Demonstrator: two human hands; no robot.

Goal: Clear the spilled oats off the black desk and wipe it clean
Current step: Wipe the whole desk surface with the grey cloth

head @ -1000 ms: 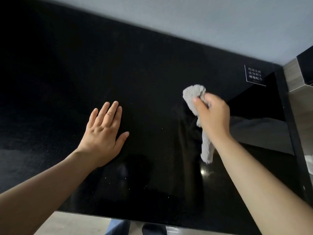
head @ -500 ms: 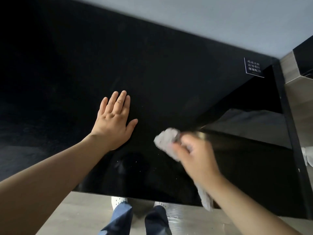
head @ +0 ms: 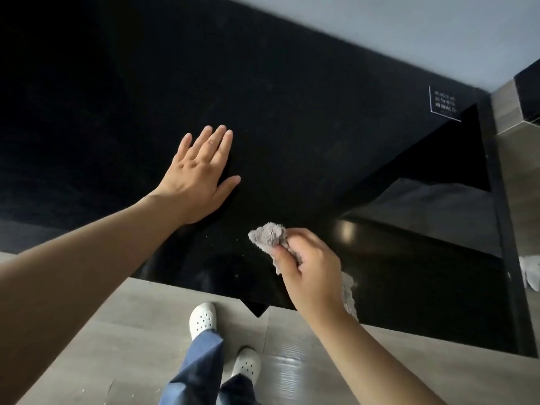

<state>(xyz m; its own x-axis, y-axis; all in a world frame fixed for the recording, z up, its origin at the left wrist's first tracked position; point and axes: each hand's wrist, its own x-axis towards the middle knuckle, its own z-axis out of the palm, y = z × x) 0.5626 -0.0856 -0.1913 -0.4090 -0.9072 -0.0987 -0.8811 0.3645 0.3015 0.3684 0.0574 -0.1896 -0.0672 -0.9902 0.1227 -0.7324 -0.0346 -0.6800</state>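
Note:
The glossy black desk (head: 292, 112) fills most of the view. My left hand (head: 198, 173) lies flat on it, palm down, fingers together and empty. My right hand (head: 312, 273) is closed around a grey fluffy cloth (head: 268, 236), close to the desk's near edge. One bunched end of the cloth sticks out past my fingers to the left, and a tail (head: 349, 296) hangs behind my wrist. A few tiny pale specks (head: 211, 244) dot the desk between my hands.
A grey wall (head: 409, 30) backs the desk. A small printed label (head: 444, 103) sits at the desk's far right corner. Wooden floor (head: 117, 331) lies below the near edge, with my white shoes (head: 203, 318) and blue trousers. A wooden surface (head: 523, 171) borders the right.
My right hand has dragged the cloth from the far right of the desk toward me, down to the near edge. The left hand stays flat in place.

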